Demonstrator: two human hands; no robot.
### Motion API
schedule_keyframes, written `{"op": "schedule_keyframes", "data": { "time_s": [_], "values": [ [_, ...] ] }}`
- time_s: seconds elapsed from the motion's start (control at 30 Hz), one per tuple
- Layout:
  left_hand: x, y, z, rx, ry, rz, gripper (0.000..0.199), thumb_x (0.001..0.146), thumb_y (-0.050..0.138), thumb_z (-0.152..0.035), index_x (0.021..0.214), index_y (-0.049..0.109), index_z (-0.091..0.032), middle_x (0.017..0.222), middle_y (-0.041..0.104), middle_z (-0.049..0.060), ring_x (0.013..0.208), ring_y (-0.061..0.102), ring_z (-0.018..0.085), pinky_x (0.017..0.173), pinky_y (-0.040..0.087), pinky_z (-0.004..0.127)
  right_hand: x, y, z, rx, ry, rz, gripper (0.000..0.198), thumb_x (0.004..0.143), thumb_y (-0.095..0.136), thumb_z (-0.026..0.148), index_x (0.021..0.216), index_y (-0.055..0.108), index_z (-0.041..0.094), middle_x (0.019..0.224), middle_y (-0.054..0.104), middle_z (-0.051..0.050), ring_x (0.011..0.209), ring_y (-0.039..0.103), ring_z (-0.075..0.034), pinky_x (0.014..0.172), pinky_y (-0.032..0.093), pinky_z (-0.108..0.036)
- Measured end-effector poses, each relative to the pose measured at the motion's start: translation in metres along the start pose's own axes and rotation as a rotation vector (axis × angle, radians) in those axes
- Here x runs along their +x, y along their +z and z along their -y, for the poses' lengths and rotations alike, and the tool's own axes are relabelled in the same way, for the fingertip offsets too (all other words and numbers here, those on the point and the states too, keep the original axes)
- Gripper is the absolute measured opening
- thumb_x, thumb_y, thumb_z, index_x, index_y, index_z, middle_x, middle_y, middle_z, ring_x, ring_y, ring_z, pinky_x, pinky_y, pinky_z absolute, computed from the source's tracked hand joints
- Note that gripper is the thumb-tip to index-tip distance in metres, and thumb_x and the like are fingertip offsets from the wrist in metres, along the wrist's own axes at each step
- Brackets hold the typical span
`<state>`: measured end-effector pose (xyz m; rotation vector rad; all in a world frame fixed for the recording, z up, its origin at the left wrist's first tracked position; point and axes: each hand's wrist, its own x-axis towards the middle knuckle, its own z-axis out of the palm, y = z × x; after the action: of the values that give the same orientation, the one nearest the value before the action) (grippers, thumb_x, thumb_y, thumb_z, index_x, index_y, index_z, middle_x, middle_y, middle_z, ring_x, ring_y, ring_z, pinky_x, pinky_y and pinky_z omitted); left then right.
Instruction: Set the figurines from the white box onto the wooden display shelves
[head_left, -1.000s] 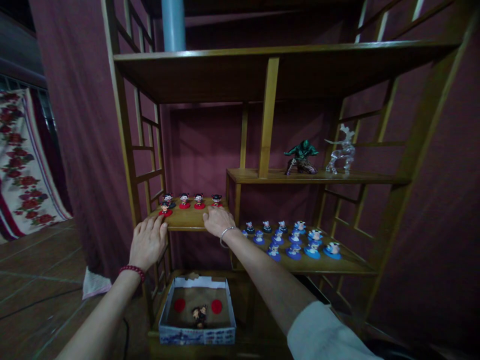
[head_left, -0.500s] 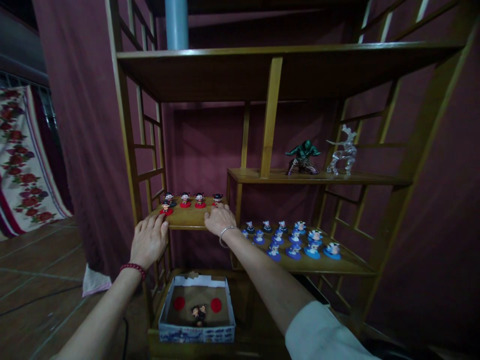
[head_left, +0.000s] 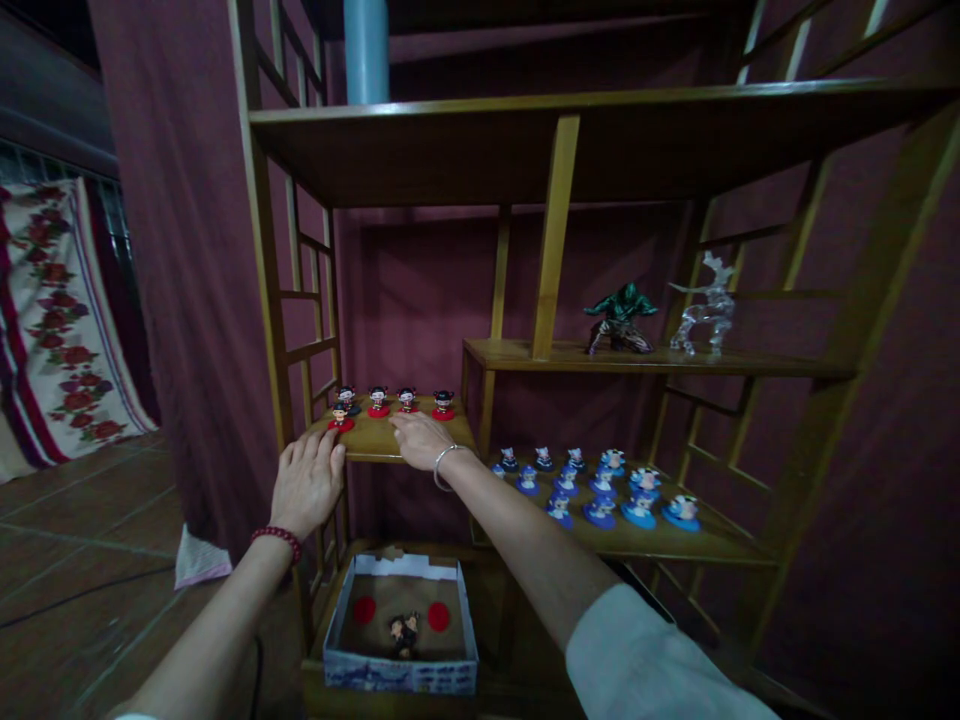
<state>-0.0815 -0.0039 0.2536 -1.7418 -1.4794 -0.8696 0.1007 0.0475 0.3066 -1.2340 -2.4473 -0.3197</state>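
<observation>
My left hand (head_left: 306, 480) rests on the front left edge of the small wooden shelf (head_left: 375, 445), fingers stretched out and holding nothing. Just beyond its fingertips stands a small figurine (head_left: 341, 415) on a red round base. My right hand (head_left: 421, 437) reaches over the same shelf, fingers extended and apparently nothing in them. Its fingertips are close to the base of a black-haired figurine (head_left: 406, 399); whether they touch is unclear. Along the back row are another red-based figurine (head_left: 378, 400), a dark-based one (head_left: 346, 399) and a figurine (head_left: 443, 402) at the right end.
Below, an open cardboard box (head_left: 400, 675) holds two red discs (head_left: 439, 616) and dark-haired figurine pieces (head_left: 403, 632). Several blue and purple figurines (head_left: 600, 508) fill the lower right shelf. A green-caped figure (head_left: 622, 315) and a clear deer (head_left: 705, 310) stand above.
My right hand has drawn away from the right-end figurine and shifted left along the shelf, leaving that figurine standing in full view. The left hand stays on the shelf edge.
</observation>
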Motion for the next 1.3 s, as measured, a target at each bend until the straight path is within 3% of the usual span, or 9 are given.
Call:
{"op": "schedule_keyframes", "data": {
  "time_s": [0.13, 0.47, 0.8, 1.03, 1.17, 1.3],
  "values": [
    [0.001, -0.002, -0.001, 0.007, 0.007, 0.004, 0.041, 0.086, 0.027, -0.033, 0.111, 0.052, -0.011, 0.106, 0.058, 0.012, 0.101, 0.049, 0.024, 0.086, 0.034, 0.039, 0.011, 0.002, 0.006, -0.050, -0.045, 0.063, 0.032, 0.081, 0.034, 0.019, 0.103, 0.056, 0.010, 0.109, 0.057, -0.011, 0.098, 0.051, -0.018, 0.084, 0.034, -0.028],
    [0.001, -0.002, 0.000, -0.012, 0.004, 0.006, 0.041, 0.086, 0.027, -0.033, 0.111, 0.051, -0.010, 0.106, 0.058, 0.012, 0.101, 0.049, 0.025, 0.084, 0.034, 0.039, 0.014, 0.004, 0.003, 0.006, 0.088, 0.101, 0.041, 0.084, 0.027, 0.030, 0.101, 0.057, 0.007, 0.109, 0.057, -0.015, 0.100, 0.049, -0.022, 0.085, 0.034, -0.032],
    [0.001, 0.002, 0.000, -0.030, -0.008, 0.000, 0.042, 0.086, 0.026, -0.033, 0.113, 0.049, -0.011, 0.109, 0.056, 0.012, 0.101, 0.047, 0.025, 0.086, 0.033, 0.039, 0.006, 0.006, 0.002, 0.046, 0.137, -0.073, 0.034, 0.081, 0.037, 0.030, 0.102, 0.058, 0.014, 0.101, 0.062, -0.010, 0.095, 0.053, -0.021, 0.081, 0.039, -0.030],
    [-0.008, 0.003, -0.001, -0.102, -0.029, -0.016, 0.043, 0.085, 0.028, -0.034, 0.116, 0.045, -0.009, 0.115, 0.051, 0.016, 0.112, 0.040, 0.026, 0.094, 0.026, 0.043, -0.022, 0.009, 0.014, 0.160, -0.069, -0.341, 0.034, 0.083, 0.034, 0.018, 0.112, 0.052, 0.017, 0.102, 0.060, -0.006, 0.094, 0.053, -0.015, 0.084, 0.040, -0.026],
    [-0.021, 0.006, -0.006, -0.178, -0.051, -0.033, 0.044, 0.084, 0.031, -0.033, 0.122, 0.039, -0.011, 0.126, 0.042, 0.015, 0.123, 0.027, 0.027, 0.100, 0.015, 0.046, -0.045, 0.022, 0.023, 0.220, -0.212, -0.420, 0.036, 0.081, 0.035, 0.013, 0.113, 0.051, 0.016, 0.104, 0.059, -0.006, 0.099, 0.048, -0.015, 0.089, 0.038, -0.028],
    [-0.033, 0.010, -0.013, -0.233, -0.108, -0.054, 0.048, 0.083, 0.034, -0.032, 0.127, 0.032, -0.014, 0.134, 0.032, 0.014, 0.128, 0.015, 0.026, 0.101, 0.013, 0.047, -0.063, 0.036, 0.028, 0.204, -0.321, -0.463, 0.037, 0.077, 0.038, 0.009, 0.111, 0.053, 0.014, 0.118, 0.051, -0.008, 0.113, 0.037, -0.018, 0.097, 0.032, -0.036]
  ]
}}
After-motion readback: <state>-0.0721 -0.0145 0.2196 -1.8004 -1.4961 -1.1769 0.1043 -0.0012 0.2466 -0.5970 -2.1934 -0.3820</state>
